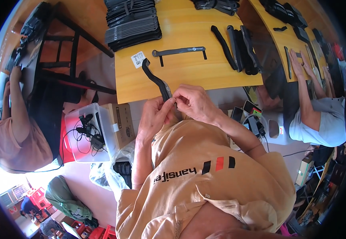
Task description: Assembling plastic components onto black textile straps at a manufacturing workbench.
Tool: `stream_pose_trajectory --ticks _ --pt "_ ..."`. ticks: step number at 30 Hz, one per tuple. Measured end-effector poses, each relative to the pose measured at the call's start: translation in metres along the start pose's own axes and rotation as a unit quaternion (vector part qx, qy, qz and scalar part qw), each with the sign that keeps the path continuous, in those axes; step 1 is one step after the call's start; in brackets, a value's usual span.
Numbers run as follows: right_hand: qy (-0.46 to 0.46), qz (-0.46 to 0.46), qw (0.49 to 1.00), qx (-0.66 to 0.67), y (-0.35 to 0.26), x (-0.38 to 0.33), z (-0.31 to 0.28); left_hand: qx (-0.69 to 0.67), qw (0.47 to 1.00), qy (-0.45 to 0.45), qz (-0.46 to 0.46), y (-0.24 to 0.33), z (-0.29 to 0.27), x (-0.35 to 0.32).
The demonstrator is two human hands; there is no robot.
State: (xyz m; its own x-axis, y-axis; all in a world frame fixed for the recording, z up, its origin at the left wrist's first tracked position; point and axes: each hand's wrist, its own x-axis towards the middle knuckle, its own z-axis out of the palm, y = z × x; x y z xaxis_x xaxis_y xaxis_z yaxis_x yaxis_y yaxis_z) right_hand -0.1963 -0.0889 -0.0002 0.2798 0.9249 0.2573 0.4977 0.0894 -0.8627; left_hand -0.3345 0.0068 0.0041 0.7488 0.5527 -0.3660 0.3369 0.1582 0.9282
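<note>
A dark grey-black fabric strap [156,79] runs from the near edge of the yellow table [189,81] down to my fingers. My left hand [154,115] is closed in a pinch on the strap's near end. Right beside it, my right hand [197,104] pinches the same end, thumb and fingertips together; the fingers hide the tip. At the strap's far end lies a white printed label [138,60]. Farther back, a grey strap [179,51] lies flat with two short black tabs hanging from it.
A tall stack of folded dark straps [133,26] stands back left, and several more straps [242,49] lie at the right. Below left, a clear plastic bin [89,133] holds cables beside a cardboard box [121,123]. People work at tables on both sides.
</note>
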Motion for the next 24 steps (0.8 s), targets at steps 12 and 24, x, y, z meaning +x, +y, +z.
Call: stream_pose_trajectory --ticks 12,24 --pt "-0.155 0.197 0.892 0.377 0.008 0.007 -0.012 -0.137 0.988 -0.072 -0.022 -0.002 -0.008 -0.011" --pt "-0.14 -0.017 0.988 0.069 -0.006 -0.004 -0.016 -0.127 0.988 -0.073 -0.046 -0.004 0.001 -0.013"
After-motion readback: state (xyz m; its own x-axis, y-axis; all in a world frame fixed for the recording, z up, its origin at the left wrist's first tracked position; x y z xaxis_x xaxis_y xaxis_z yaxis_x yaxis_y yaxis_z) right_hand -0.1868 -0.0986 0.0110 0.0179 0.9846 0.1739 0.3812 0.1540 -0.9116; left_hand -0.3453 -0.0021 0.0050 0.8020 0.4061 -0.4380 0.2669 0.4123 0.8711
